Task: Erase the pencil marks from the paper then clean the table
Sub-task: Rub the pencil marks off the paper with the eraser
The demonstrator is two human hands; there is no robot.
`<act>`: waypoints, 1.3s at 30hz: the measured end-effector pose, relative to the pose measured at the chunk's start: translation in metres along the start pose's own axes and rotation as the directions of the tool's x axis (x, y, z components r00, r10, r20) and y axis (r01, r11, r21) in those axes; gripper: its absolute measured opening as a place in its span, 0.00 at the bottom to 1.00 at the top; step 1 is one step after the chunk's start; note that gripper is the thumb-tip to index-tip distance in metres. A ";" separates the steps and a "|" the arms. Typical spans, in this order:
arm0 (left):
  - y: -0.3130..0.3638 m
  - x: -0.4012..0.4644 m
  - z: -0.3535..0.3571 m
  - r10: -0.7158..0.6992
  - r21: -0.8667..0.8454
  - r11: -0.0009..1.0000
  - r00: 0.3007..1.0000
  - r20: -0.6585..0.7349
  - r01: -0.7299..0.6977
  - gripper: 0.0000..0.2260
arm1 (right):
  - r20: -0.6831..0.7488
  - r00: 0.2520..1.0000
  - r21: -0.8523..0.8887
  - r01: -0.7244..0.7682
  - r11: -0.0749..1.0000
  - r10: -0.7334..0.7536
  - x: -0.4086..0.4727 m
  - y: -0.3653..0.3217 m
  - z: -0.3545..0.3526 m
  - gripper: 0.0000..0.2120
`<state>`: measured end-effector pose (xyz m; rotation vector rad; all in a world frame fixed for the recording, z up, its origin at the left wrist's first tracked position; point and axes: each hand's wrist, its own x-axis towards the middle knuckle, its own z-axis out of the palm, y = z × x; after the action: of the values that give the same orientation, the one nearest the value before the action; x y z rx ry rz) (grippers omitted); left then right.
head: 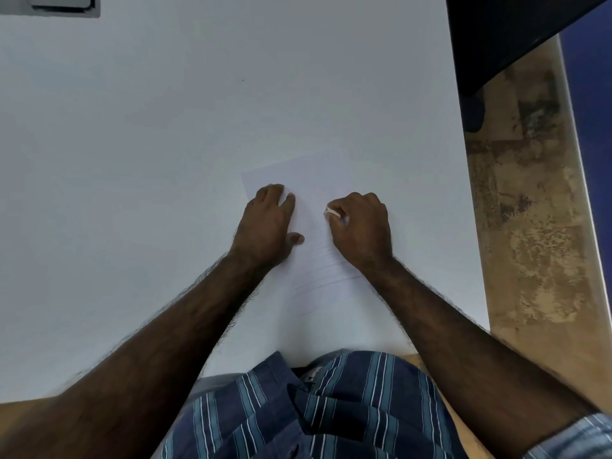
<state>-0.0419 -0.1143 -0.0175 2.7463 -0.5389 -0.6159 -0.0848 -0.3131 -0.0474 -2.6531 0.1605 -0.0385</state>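
Observation:
A white sheet of paper (pixel 318 279) lies on the white table (pixel 149 144) near its front right part, with faint pencil lines across its lower half. My left hand (pixel 268 226) rests flat on the paper's left side, fingers spread, holding it down. My right hand (pixel 362 226) is curled around a small white eraser (pixel 331 212), whose tip pokes out at the fingertips and touches the paper near its middle.
The table's right edge (pixel 467 193) runs beside a worn brown floor (pixel 530 226). A dark object (pixel 516 38) overhangs the far right corner. A grey device (pixel 64 3) sits at the far left edge of the table.

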 end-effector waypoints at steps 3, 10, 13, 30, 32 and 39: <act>0.007 0.005 0.005 0.014 -0.027 1.000 0.999 0.039 -0.013 0.43 | -0.011 1.000 0.014 -0.008 1.000 0.008 -0.003 -0.001 0.003 0.03; 0.004 0.004 0.019 0.026 -0.025 0.999 0.995 0.091 -0.024 0.44 | -0.024 1.000 0.050 0.014 0.999 -0.013 -0.014 -0.004 0.008 0.03; 0.003 0.005 0.018 0.033 -0.034 0.999 0.996 0.086 -0.030 0.43 | 0.107 0.968 -0.002 0.229 0.973 -0.228 -0.024 -0.013 0.014 0.06; -0.004 0.005 0.026 0.038 -0.084 0.996 0.998 0.051 -0.033 0.44 | 0.015 0.989 -0.132 0.148 0.980 -0.148 0.008 0.006 0.001 0.05; -0.005 0.004 0.026 0.039 -0.085 0.996 0.998 0.047 -0.035 0.44 | -0.066 0.998 -0.112 -0.002 0.994 -0.005 0.014 0.005 -0.001 0.05; -0.007 0.004 0.029 0.059 -0.097 0.994 0.998 0.025 -0.056 0.43 | 0.140 0.935 -0.111 0.341 0.934 -0.325 -0.010 -0.016 0.009 0.08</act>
<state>-0.0495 -0.1151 -0.0465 2.6267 -0.5770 -0.6502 -0.0925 -0.2933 -0.0479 -2.7764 -0.3412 0.0209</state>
